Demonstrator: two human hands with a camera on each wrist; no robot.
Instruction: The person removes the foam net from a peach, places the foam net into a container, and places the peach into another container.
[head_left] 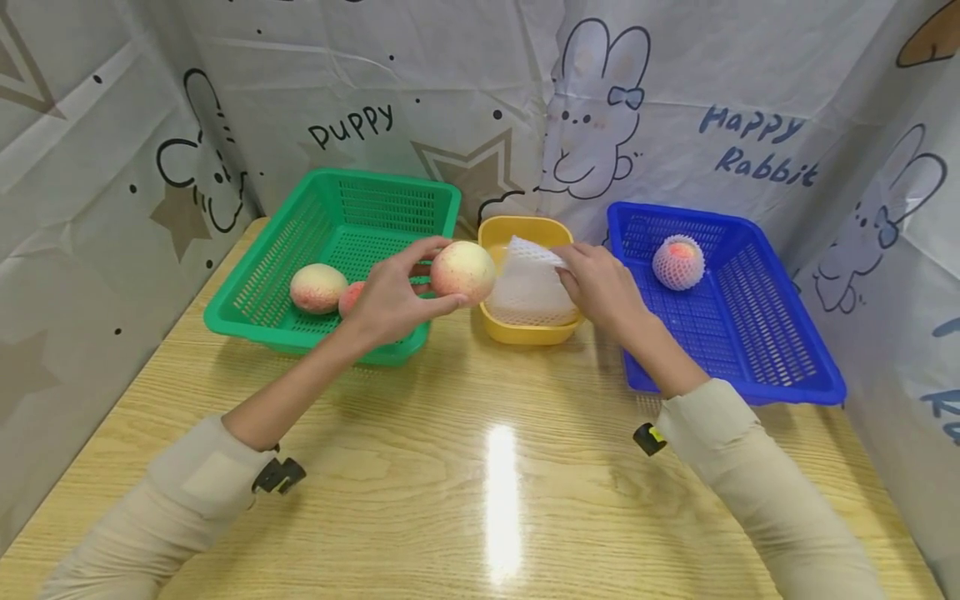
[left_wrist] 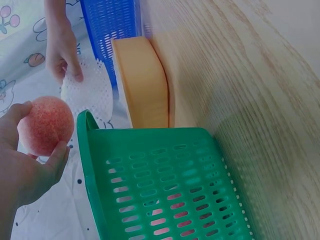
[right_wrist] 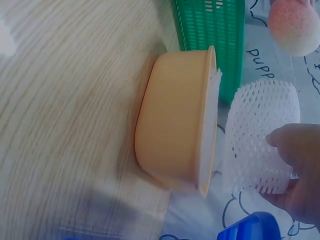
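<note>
My left hand (head_left: 392, 293) grips a pale yellow and pink peach (head_left: 465, 272) between thumb and fingers, beside the yellow container (head_left: 531, 335). In the right wrist view, a white foam net sleeve (right_wrist: 257, 132) is pinched in my right hand (right_wrist: 300, 167), apart from the peach. From the head, my right hand appears over the container's right side. More white foam netting (right_wrist: 209, 132) shows at the container's rim. The green basket (head_left: 225, 325) on the left holds a peach (head_left: 318, 289) and a redder one (head_left: 350, 298), partly hidden by my left hand.
On the right stands a blue basket (head_left: 787, 393) with a peach in a foam net (head_left: 678, 262) inside. All three containers are on a wooden table (head_left: 420, 483). A printed cloth (head_left: 465, 92) hangs behind and at the sides.
</note>
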